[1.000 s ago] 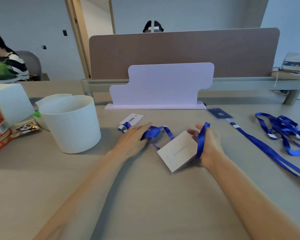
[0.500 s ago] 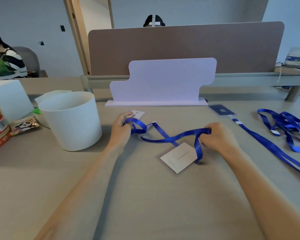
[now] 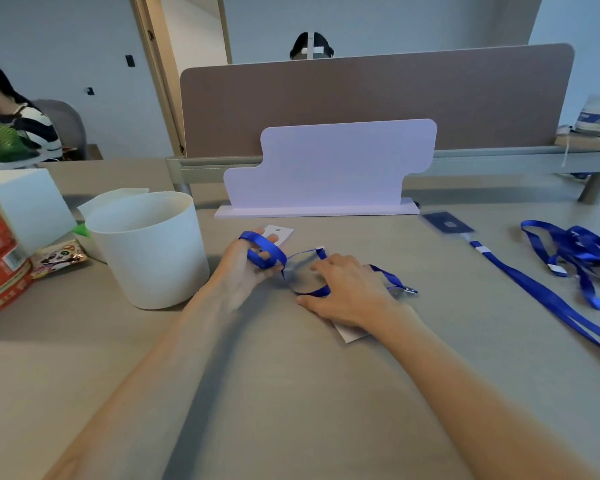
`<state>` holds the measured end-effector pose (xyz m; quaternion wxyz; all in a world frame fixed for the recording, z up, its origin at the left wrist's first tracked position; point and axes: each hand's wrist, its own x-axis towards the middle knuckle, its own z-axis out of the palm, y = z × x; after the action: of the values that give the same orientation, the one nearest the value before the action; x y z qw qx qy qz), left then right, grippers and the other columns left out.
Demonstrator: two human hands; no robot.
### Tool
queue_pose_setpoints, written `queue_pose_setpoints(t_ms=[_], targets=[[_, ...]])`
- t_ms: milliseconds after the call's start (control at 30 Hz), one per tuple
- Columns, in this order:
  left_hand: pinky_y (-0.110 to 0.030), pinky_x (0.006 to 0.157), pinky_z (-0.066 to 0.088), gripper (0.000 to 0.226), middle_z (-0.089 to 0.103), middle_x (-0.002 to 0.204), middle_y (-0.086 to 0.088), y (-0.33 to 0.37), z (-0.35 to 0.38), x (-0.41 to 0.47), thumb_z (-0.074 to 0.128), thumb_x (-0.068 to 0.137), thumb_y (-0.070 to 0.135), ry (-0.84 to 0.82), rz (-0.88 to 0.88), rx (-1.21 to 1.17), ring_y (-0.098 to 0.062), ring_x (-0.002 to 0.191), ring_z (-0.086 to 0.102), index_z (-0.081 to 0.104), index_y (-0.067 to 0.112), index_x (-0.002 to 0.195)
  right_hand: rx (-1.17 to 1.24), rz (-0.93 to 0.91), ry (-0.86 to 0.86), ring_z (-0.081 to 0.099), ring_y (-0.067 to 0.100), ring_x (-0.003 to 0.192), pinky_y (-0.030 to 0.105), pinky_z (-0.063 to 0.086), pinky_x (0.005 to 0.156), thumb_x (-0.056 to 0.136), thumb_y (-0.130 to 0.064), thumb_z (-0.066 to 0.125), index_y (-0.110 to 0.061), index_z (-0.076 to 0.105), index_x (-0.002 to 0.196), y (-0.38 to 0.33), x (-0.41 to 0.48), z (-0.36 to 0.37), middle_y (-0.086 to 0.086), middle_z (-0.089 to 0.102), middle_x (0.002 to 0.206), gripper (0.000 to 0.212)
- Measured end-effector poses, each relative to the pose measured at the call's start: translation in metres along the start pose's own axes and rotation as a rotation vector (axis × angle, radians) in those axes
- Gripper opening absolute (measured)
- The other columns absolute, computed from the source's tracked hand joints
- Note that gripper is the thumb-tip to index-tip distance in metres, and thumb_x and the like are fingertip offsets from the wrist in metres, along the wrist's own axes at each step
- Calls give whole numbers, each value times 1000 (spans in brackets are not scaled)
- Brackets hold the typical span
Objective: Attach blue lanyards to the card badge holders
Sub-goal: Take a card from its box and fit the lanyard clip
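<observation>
Your left hand holds the blue ribbon lanyard, which is wound in a loop round its loosely bent fingers. From there the strap curls across the grey table and passes under your right hand. That hand lies palm down, fingers spread and nearly flat, gripping nothing. The metal clip at the strap's end pokes out just right of that hand. The white rectangular card badge holder lies beneath your right palm, with only one corner showing by the wrist.
</observation>
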<state>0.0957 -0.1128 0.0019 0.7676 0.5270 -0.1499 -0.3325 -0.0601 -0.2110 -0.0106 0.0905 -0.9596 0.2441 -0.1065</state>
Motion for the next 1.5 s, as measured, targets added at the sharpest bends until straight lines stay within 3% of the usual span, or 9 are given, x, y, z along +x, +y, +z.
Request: queue_pose_setpoints(t_ms=[233,433,567,733,867,967,1100,1267,1500], targets=[[-48,99,48,30,66,118,-7,12,4,13,34,98,14,109,28,69,-29,119,58,56,13,118,249,-147,-2,58,19,85,37,48,73,83,-22,58,-15,61,78,5,-7,-3,-3,64,90,9],[-39,88,51,21,64,100,0,21,19,11,37,100,23,201,-5,148,-15,87,62,58,22,99,433,-141,66,55,5,65,28,40,57,74,-5,53,-7,50,57,28,-27,-19,-19,59,67,18],[-34,80,53,26,60,96,-4,14,20,14,29,95,9,283,86,344,-13,71,57,47,21,80,377,-61,114,54,15,68,28,42,58,71,-17,46,-19,46,52,50,-28,-20,-5,65,80,20],[-17,51,43,38,58,109,0,1,10,13,38,93,9,113,223,851,-12,85,55,44,21,128,25,32,111,50,20,99,34,39,85,80,-20,45,-18,62,79,54,-28,-20,-3,63,94,18],[-21,74,45,63,63,112,12,8,2,14,53,77,13,-122,190,1200,-22,113,51,41,38,133,63,28,155,45,16,117,34,27,99,85,-26,46,-25,62,109,36,-25,-20,-6,62,113,29],[-38,102,39,76,49,129,13,15,-7,13,55,65,29,-121,203,1288,-19,108,57,36,43,137,90,19,128,47,17,116,34,30,94,85,-45,50,-28,61,113,20,-20,-17,-7,60,113,34],[-30,86,46,54,51,116,1,22,-12,10,53,72,15,-197,284,1386,-23,105,54,58,26,125,38,-101,-5,53,18,105,32,36,74,78,-66,57,-28,60,102,10,-18,-7,-6,58,111,45],[-23,54,37,29,65,82,-4,38,9,-1,33,94,19,-73,132,997,-17,66,56,61,13,86,109,-68,-19,51,18,110,37,45,88,84,-56,56,-26,61,114,11,-19,-1,-5,57,117,43],[-30,62,44,27,69,81,-6,71,21,0,37,86,20,123,-21,561,-24,75,62,60,14,73,289,144,-4,57,24,109,41,47,90,72,-69,59,-25,40,136,-21,26,-17,0,65,113,80]])
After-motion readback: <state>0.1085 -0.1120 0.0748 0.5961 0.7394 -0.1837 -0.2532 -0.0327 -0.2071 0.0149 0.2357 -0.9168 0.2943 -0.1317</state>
